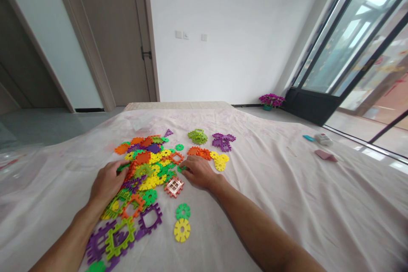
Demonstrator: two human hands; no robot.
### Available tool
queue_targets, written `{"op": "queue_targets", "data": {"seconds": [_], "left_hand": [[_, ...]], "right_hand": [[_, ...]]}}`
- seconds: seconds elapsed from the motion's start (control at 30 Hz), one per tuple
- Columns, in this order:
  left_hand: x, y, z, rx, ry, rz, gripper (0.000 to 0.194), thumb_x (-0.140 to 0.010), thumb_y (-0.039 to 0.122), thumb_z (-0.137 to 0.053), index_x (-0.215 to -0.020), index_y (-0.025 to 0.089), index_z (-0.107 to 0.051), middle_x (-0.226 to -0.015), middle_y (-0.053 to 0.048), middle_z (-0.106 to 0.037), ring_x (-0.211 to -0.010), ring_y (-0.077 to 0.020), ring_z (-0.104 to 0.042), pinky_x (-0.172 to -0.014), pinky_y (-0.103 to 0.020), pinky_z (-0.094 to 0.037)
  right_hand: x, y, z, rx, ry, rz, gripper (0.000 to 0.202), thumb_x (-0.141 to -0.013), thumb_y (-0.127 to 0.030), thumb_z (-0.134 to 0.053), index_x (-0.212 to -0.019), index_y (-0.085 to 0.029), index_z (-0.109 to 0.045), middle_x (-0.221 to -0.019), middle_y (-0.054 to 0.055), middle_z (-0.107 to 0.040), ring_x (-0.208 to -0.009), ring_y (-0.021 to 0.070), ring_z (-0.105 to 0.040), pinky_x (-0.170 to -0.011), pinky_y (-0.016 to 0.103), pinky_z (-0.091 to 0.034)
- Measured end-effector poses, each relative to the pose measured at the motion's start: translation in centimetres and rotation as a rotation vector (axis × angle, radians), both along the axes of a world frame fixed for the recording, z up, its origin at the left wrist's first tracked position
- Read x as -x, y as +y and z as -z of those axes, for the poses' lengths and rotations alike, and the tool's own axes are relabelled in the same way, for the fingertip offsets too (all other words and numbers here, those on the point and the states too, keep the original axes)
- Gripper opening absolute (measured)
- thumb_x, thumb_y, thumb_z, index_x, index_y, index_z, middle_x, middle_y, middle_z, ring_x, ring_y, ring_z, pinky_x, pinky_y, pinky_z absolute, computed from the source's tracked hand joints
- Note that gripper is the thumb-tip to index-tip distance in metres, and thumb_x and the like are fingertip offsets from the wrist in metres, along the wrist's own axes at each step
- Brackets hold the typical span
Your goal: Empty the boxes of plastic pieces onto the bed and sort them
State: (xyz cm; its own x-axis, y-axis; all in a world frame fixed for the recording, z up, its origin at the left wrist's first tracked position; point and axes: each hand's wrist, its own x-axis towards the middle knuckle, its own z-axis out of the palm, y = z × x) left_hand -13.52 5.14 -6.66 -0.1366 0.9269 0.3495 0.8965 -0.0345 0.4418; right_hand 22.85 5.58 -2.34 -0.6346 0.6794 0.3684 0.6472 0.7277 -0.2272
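Note:
A mixed heap of orange, yellow, green and purple plastic pieces (142, 158) lies on the cloth. My left hand (109, 178) is at the heap's left edge, its fingers closed around a green piece (123, 167). Over the heap's right side, my right hand (198, 171) has its fingers bent together at a small green piece (180, 169). Beyond the right hand sit a light green pile (198, 136), a purple pile (223, 142), orange pieces (203, 153) and a yellow group (220, 162). A pink square piece (174, 187) lies between the hands.
The pale cloth (270, 187) is wrinkled. Nearer me lie a green disc (182, 211) and a yellow disc (182, 230). At the far right are a blue item (309, 138), a white box (323, 139) and a pink item (326, 155). A clear plastic sheet rests at the left.

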Motion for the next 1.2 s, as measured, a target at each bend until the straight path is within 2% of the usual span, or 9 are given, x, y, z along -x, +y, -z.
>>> {"op": "queue_targets", "data": {"seconds": [0.43,0.7,0.97,1.2], "left_hand": [[0.0,0.0,0.0,-0.009,-0.001,-0.004,0.046,-0.087,0.045,-0.045,-0.115,0.021,-0.072,-0.123,-0.011,-0.069,-0.115,-0.0296,-0.063,-0.102,-0.042,-0.047],[-0.3,-0.3,-0.4,-0.003,-0.028,-0.013,0.042,-0.087,0.045,-0.046,-0.112,0.023,-0.072,-0.121,-0.008,-0.069,-0.113,-0.0279,-0.064,-0.099,-0.038,-0.048],[-0.9,-0.9,-1.2,-0.010,-0.043,-0.030,0.042,-0.085,0.051,-0.050,-0.107,0.025,-0.074,-0.115,-0.006,-0.072,-0.093,-0.0246,-0.068,-0.085,-0.034,-0.051],[-1.1,-1.1,-1.4,-0.017,-0.094,-0.043,0.042,-0.085,0.053,-0.050,-0.105,0.024,-0.074,-0.114,-0.005,-0.073,-0.096,-0.0244,-0.068,-0.086,-0.033,-0.051]], "right_hand": [[0.0,0.0,0.2,-0.009,-0.009,0.012,0.015,-0.092,-0.027,-0.063,-0.105,-0.021,-0.068,-0.093,0.004,-0.066,-0.089,0.0174,-0.057,-0.074,0.027,-0.036],[0.0,0.0,0.0,0.001,-0.015,0.010,0.015,-0.092,-0.027,-0.063,-0.106,-0.022,-0.068,-0.095,0.004,-0.067,-0.089,0.0171,-0.058,-0.073,0.027,-0.036],[0.0,0.0,0.1,0.003,-0.006,0.011,0.014,-0.091,-0.025,-0.065,-0.104,-0.022,-0.069,-0.091,0.003,-0.066,-0.086,0.0168,-0.057,-0.073,0.027,-0.036],[-0.1,0.0,0.1,-0.004,0.000,0.008,0.014,-0.091,-0.026,-0.065,-0.103,-0.021,-0.069,-0.091,0.003,-0.066,-0.086,0.0167,-0.057,-0.073,0.027,-0.036]]}}
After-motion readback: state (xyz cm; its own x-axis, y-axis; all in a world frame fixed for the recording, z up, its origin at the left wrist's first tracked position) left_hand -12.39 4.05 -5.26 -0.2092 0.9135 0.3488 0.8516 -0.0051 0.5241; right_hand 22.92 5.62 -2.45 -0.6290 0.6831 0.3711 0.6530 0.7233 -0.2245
